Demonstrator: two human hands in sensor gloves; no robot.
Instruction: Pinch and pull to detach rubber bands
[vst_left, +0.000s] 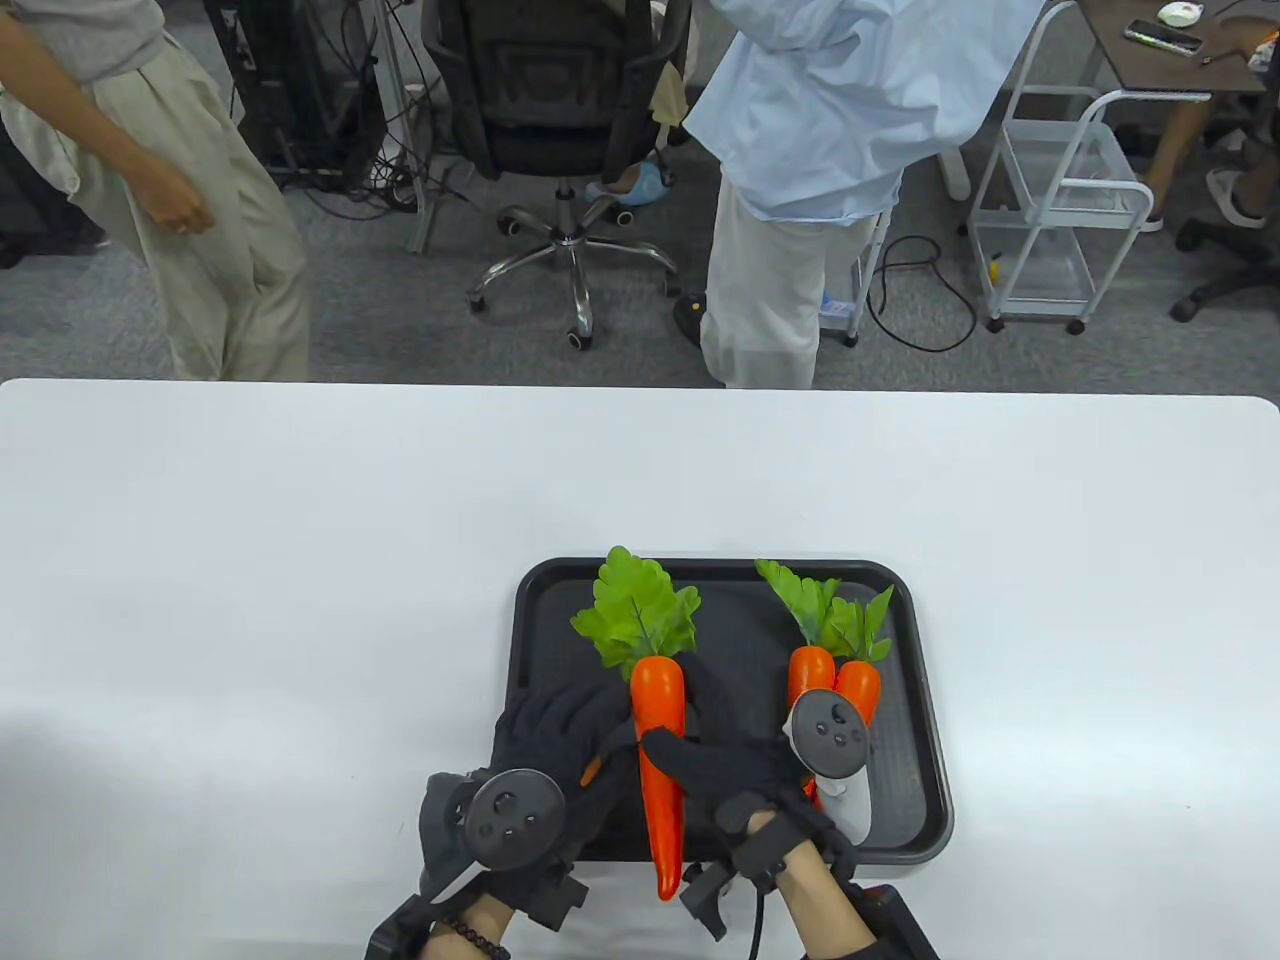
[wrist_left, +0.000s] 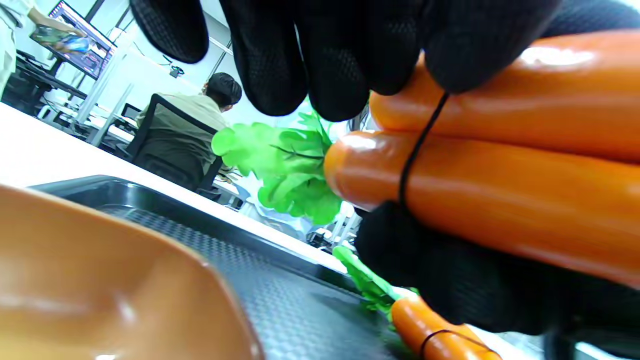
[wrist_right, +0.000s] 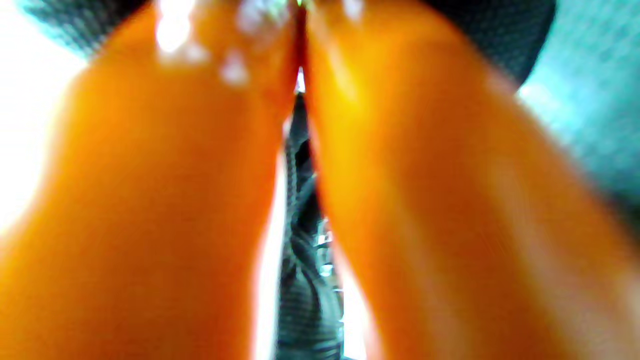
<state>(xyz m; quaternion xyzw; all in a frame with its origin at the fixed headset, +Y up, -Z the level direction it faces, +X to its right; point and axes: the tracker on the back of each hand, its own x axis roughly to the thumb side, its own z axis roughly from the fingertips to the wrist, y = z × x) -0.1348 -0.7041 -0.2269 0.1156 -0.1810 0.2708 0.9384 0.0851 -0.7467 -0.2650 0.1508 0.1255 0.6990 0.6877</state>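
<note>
A bundle of two orange carrots (vst_left: 660, 700) with green leaves is held over the black tray (vst_left: 527, 640). A thin black rubber band (wrist_left: 414, 150) circles it near the leaf end. My left hand (vst_left: 585, 725) grips the bundle from the left; its fingertips (wrist_left: 450, 60) lie on the upper carrot where the band runs under them. Whether they pinch the band itself is hidden. My right hand (vst_left: 715, 765) wraps over the bundle's middle. In the right wrist view the two carrots (wrist_right: 150, 200) are a close blur.
A second banded carrot bundle (vst_left: 835, 680) lies on the tray's right half, partly behind my right hand's tracker (vst_left: 830, 735); it also shows in the left wrist view (wrist_left: 440, 335). The white table (vst_left: 250, 560) surrounds the tray. People and a chair stand beyond the far edge.
</note>
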